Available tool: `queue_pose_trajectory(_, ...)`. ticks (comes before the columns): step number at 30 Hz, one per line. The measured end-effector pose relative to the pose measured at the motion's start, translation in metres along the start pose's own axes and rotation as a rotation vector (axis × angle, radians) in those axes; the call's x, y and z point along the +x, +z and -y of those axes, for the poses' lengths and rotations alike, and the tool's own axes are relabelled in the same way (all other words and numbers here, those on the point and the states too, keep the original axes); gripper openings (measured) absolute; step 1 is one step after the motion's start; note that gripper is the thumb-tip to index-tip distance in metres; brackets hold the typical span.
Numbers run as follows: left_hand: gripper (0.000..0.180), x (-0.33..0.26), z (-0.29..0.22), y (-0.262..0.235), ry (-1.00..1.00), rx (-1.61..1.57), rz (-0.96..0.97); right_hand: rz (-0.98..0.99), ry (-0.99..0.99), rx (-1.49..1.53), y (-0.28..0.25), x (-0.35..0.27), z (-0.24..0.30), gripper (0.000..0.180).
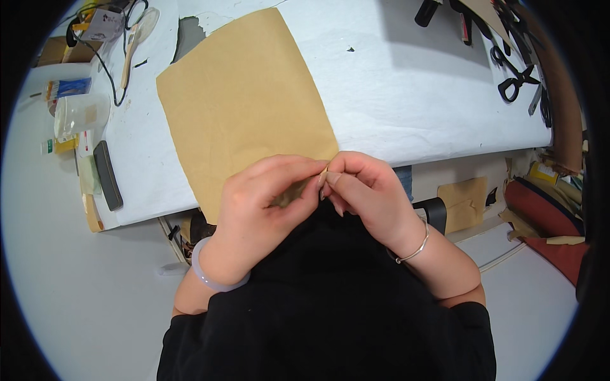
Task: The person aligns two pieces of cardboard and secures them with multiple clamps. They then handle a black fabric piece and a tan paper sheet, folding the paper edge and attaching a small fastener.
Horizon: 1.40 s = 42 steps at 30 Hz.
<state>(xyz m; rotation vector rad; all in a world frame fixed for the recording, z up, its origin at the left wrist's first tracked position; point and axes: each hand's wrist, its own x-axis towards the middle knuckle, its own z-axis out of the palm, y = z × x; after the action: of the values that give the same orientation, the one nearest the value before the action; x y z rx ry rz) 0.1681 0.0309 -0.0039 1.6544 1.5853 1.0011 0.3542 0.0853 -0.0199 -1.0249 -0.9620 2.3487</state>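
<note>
A large tan sheet (pixel 244 95), smooth and leather-like, lies over the white-covered table and hangs past its near edge toward my body. My left hand (pixel 267 190) is closed, thumb and forefinger pinching at the sheet's near right corner. Right beside it, my right hand (pixel 365 190) pinches at the same corner, its fingertips touching those of the left. A small tan bit of the edge shows between the fingertips; most of the corner is hidden by my fingers.
Black-handled scissors (pixel 511 82) and other tools lie at the far right. Toward the left are a clear plastic cup (pixel 79 117), a brush (pixel 130 54), a black cable (pixel 114 82) and a dark oblong block (pixel 108 174). A grey scrap (pixel 189 37) sits by the sheet's far corner.
</note>
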Motion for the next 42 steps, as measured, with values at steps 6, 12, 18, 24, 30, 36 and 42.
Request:
queue_pose_trajectory(6,0.015,0.003,-0.005,0.000,-0.060,-0.006,-0.008,-0.003,-0.001,-0.021,0.000,0.001,-0.002,0.013)
queue_pose_trajectory(12,0.012,0.006,-0.010,-0.003,-0.187,-0.049,0.037,-0.003,-0.047,-0.040,-0.001,0.002,-0.007,0.015)
queue_pose_trajectory(18,0.013,0.008,-0.013,-0.005,-0.170,-0.025,0.073,0.003,-0.015,-0.005,-0.001,0.002,-0.005,0.014)
queue_pose_trajectory(24,0.011,0.012,-0.016,-0.007,-0.205,-0.003,0.093,-0.012,-0.033,-0.056,-0.001,0.002,-0.007,0.013)
queue_pose_trajectory(30,0.007,0.015,-0.018,-0.007,-0.304,-0.075,0.103,-0.015,-0.048,-0.022,-0.001,0.002,-0.011,0.013)
queue_pose_trajectory(36,0.008,0.019,-0.024,-0.013,-0.280,0.017,0.174,-0.019,-0.036,-0.081,0.001,0.001,-0.007,0.014)
queue_pose_trajectory(42,0.007,0.025,-0.028,-0.018,-0.338,0.064,0.239,-0.032,-0.049,-0.077,0.001,0.002,-0.010,0.014)
